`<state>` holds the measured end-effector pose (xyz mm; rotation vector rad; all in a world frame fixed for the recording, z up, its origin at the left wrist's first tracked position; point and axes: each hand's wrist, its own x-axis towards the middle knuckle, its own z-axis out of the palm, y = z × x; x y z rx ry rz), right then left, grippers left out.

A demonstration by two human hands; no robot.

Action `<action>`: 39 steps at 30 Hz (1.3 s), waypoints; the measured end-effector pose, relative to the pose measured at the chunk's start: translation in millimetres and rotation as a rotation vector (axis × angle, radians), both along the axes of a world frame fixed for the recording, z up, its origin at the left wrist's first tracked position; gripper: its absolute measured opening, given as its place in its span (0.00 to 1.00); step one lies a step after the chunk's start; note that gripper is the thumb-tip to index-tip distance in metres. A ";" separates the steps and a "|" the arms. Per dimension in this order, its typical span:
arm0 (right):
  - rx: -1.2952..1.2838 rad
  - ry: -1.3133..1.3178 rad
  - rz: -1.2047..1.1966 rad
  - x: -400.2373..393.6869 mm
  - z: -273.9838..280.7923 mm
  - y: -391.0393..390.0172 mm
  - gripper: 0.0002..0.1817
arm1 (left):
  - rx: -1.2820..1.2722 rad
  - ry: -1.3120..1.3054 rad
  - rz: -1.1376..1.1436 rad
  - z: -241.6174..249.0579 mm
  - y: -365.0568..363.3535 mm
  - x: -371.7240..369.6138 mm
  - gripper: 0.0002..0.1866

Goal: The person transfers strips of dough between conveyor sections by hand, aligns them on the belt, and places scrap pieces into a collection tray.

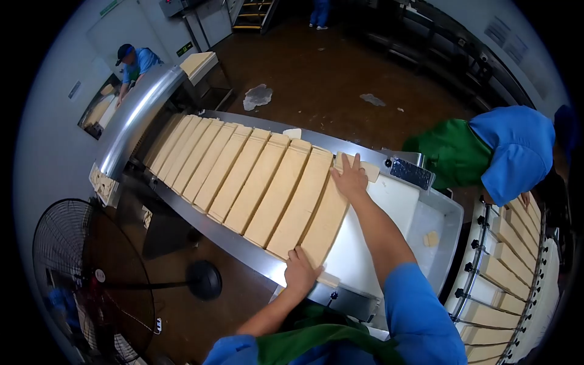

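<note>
Several long pale dough slabs lie side by side across a white conveyor belt (389,207). The last slab (328,210) is the one at the belt's end. My left hand (301,271) grips its near end at the conveyor's front edge. My right hand (350,176) lies flat with fingers spread on its far end, next to a small dough piece (370,172). Both hands touch this same slab.
A steel conveyor frame (225,240) runs diagonally, with a curved steel hood (137,118) at its far end. A co-worker in blue and green (505,152) bends over a roller track with slabs (511,261) at right. A black fan (85,274) stands lower left. Another person (137,64) works far back.
</note>
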<state>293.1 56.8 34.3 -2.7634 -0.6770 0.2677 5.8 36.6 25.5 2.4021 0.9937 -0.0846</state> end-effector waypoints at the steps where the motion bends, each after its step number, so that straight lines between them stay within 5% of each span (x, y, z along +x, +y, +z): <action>1: -0.048 0.053 -0.013 1.2 2.3 4.7 0.38 | -0.015 0.035 -0.032 2.3 1.9 0.2 0.49; 6: -0.120 0.050 -0.047 -1.6 -1.5 -5.1 0.37 | -0.030 0.022 -0.087 -3.1 4.5 -1.5 0.48; 11: -0.059 0.095 -0.401 0.7 15.6 -88.4 0.41 | 0.026 -0.174 -0.215 -7.3 -0.4 2.9 0.47; 14: -0.052 0.050 -0.556 0.2 0.7 -153.0 0.46 | -0.201 -0.093 -0.354 9.3 -17.1 20.9 0.46; 15: -0.014 -0.037 -0.454 -6.1 -7.4 -173.1 0.45 | -0.203 -0.008 -0.339 12.3 -26.6 26.8 0.45; 18: 0.213 -0.089 -0.706 -22.6 0.0 -216.1 0.46 | -0.177 -0.048 -0.315 4.2 -52.8 45.2 0.42; 20: 0.377 0.147 -0.917 -35.2 27.2 -258.6 0.45 | -0.084 -0.186 -0.375 14.9 -76.8 54.0 0.37; 26: 0.574 -0.244 -1.215 -89.2 64.9 -433.1 0.42 | -0.190 -0.510 -0.593 35.2 -185.5 86.8 0.37; 33: 0.644 -0.275 -1.478 -97.5 101.3 -609.3 0.39 | -0.238 -0.723 -0.881 95.7 -311.3 142.8 0.42; 35: 0.214 -0.007 -1.416 -88.9 105.6 -651.1 0.37 | -0.243 -0.780 -0.967 103.2 -334.7 159.5 0.42; 37: 0.110 0.017 -1.342 -74.8 86.1 -694.3 0.36 | -0.566 -0.594 -1.075 103.2 -347.8 178.2 0.41; 39: -0.013 0.044 -1.265 -61.2 69.8 -726.5 0.35 | -0.553 -0.570 -1.130 95.9 -358.0 189.2 0.40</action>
